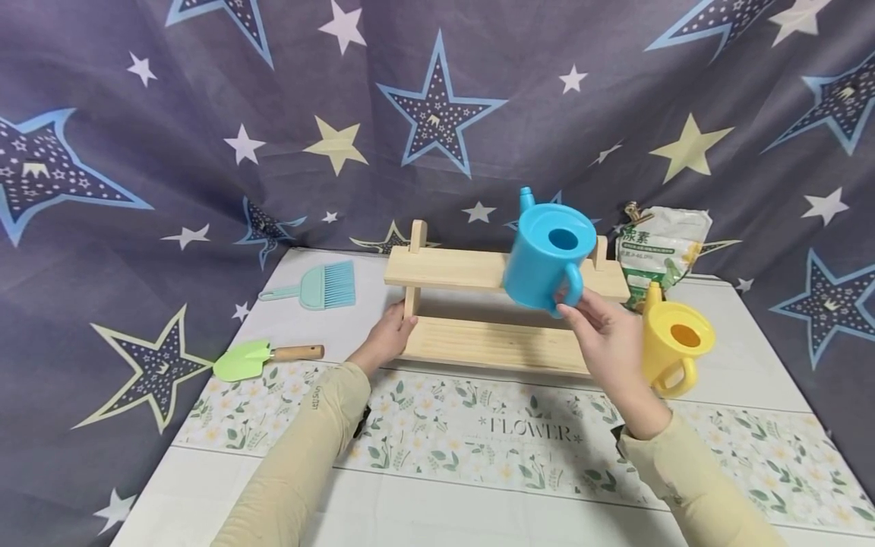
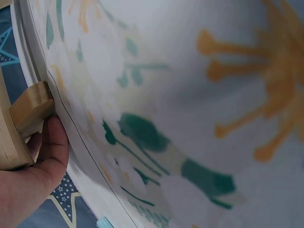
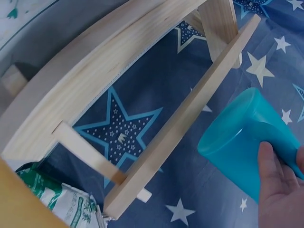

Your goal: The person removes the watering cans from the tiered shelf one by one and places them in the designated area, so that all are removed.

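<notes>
My right hand (image 1: 611,342) grips a blue watering can (image 1: 533,262) by its handle, thumb and fingers around the lower part of it. In the head view the can overlaps the top board of a two-tier wooden shelf (image 1: 447,267), spout toward the back. The right wrist view shows a gap between the can's base and the upper board. At the shelf's left end, my left hand (image 1: 388,334) holds the wooden side support, fingers curled around it in the left wrist view.
Right of the shelf stands a yellow watering can (image 1: 663,342), with a clipped white-and-green bag (image 1: 659,243) behind it. A teal brush and dustpan (image 1: 314,287) and a green trowel (image 1: 246,360) lie to the left. A starry curtain (image 1: 383,197) hangs behind the table.
</notes>
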Demonstrator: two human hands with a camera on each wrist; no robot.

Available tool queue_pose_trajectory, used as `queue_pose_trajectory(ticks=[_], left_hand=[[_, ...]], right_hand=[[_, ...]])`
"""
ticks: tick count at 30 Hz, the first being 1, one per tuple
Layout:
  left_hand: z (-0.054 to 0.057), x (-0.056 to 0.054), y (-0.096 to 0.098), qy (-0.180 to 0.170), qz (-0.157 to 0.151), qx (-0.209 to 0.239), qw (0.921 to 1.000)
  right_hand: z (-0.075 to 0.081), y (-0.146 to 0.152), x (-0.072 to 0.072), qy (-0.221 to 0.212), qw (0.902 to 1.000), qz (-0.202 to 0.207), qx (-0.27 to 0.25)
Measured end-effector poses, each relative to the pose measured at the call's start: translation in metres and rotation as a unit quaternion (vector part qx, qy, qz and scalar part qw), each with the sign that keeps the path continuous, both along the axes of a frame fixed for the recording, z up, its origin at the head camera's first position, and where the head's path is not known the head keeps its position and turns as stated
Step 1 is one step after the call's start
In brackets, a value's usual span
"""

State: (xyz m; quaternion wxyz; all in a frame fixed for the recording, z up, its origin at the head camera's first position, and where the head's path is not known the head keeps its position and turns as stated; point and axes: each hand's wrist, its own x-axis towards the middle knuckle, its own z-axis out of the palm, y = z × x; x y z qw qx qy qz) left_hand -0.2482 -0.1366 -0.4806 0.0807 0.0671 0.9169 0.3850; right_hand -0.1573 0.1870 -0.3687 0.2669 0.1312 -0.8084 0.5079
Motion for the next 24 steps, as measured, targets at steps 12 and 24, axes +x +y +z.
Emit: queue_pose_trajectory(ticks=[12, 24], left_hand=[[-0.002, -0.001, 0.000, -0.004, -0.001, 0.002, 1.0000], [-0.003, -0.001, -0.001, -0.005, 0.000, 0.006, 1.0000]], right_hand=[[0.002, 0.026, 0.018, -0.011, 0.9985, -0.053, 0.005], [0.005, 0.055, 0.031, -0.040, 0.9911, -0.125, 0.020]])
